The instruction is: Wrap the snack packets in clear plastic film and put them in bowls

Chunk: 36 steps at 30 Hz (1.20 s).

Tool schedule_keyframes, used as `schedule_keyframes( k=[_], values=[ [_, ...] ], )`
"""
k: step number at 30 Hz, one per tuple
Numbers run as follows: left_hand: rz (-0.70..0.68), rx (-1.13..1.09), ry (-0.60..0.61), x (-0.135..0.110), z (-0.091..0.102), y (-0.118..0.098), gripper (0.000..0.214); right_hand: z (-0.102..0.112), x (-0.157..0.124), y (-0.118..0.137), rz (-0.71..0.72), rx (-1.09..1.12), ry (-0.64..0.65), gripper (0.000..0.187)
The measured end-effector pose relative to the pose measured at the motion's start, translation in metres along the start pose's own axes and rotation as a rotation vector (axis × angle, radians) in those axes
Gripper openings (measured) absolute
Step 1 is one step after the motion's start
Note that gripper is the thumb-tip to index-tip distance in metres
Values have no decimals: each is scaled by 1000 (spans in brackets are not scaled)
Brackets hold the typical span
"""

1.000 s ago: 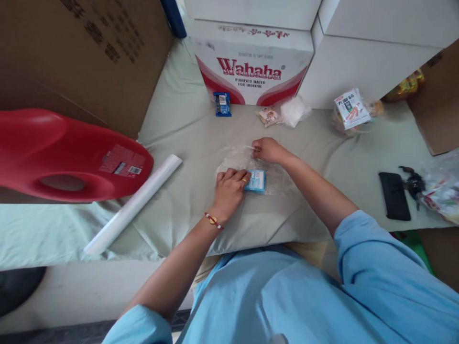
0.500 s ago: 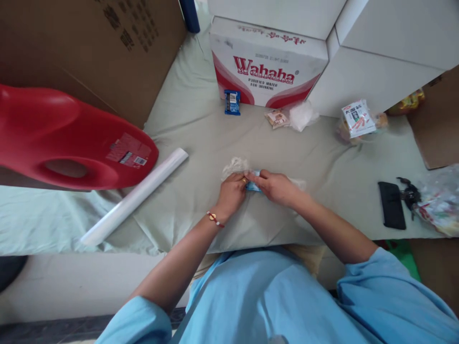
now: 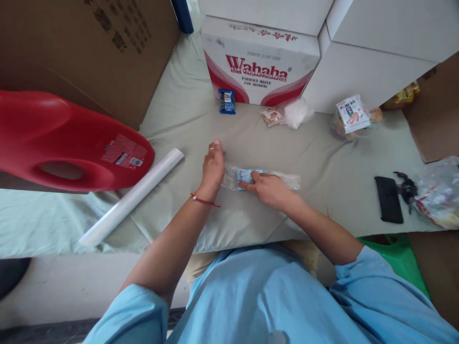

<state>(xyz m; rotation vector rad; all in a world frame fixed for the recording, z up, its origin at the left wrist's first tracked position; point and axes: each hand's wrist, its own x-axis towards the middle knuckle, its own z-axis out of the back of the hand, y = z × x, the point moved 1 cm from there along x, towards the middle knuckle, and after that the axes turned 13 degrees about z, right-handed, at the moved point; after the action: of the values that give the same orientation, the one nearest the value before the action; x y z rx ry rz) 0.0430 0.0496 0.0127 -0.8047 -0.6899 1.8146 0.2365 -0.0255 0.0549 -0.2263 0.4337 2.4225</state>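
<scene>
Your right hand (image 3: 268,189) presses flat-fingered on the wrapped blue packet (image 3: 245,173) | left hand (image 3: 213,166) loose, holding nothing, just beside its left end | packet lies left-right

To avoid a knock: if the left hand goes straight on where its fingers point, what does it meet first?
Probably the small dark-blue foil packet lying before the red-and-white Wahaha cardboard box; the left hand has bare grey-green cloth until there.
</scene>
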Motion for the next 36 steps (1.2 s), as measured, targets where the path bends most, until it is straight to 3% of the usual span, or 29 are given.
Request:
schedule_keyframes(
  k=[5,8,10,12,15,19,21,25,28,32,34,36],
  values=[
    [-89,262,216,7,3,-8,32,-5,-2,-3,-1,56,-37,51],
    [-143,405,392,-2,21,6,14,-16,-7,-14,32,252,-137,48],
    [-102,331,437,-11,35,16,14,-24,-11,-23,112,415,-237,53],
    [-15,182,427,-21,45,21,17,-29,-15,-31,201,551,-313,59],
    [82,-44,342,-39,50,20,21,-33,-19,-37,252,650,-348,53],
    [91,-163,260,-63,33,3,17,-36,-19,-33,216,655,-370,49],
    [39,-86,232,-74,16,-5,17,-39,-18,-28,185,635,-395,47],
    [-215,337,152,-103,-14,-15,32,-46,-17,-26,150,645,-455,40],
    [-348,592,109,-126,-27,-12,52,-49,-25,-29,5,673,-571,36],
    [-430,747,127,-147,-37,-3,66,-51,-45,-34,-487,311,-816,38],
    [-438,783,128,-152,-40,1,65,-53,-54,-34,-614,147,-792,45],
    [-420,802,147,-156,-41,2,65,-54,-60,-35,-626,103,-709,39]
  ],
)
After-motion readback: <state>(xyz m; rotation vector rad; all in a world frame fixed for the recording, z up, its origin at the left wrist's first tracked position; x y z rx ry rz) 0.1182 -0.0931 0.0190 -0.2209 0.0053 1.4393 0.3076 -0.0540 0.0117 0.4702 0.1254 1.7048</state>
